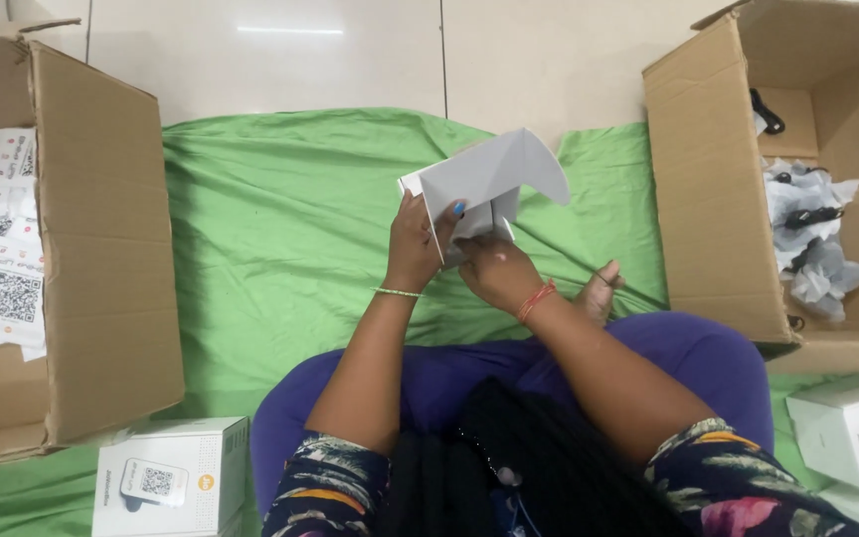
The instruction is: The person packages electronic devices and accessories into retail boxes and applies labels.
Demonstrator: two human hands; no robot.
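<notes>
- Left hand [415,244] grips the left side of a half-folded white carton [484,184], held up over the green cloth [280,219].
- Right hand [494,270] grasps the carton's underside.
- Open cardboard boxes stand far left [101,239] and far right [713,199].

Green cloth [280,219] over tiled floor [350,50], with cardboard boxes [101,249] and white cartons [176,487].

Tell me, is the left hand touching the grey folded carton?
Touching. The head view shows the left hand gripping the grey folded carton, its fingers wrapped over the carton's lower edge.
</notes>
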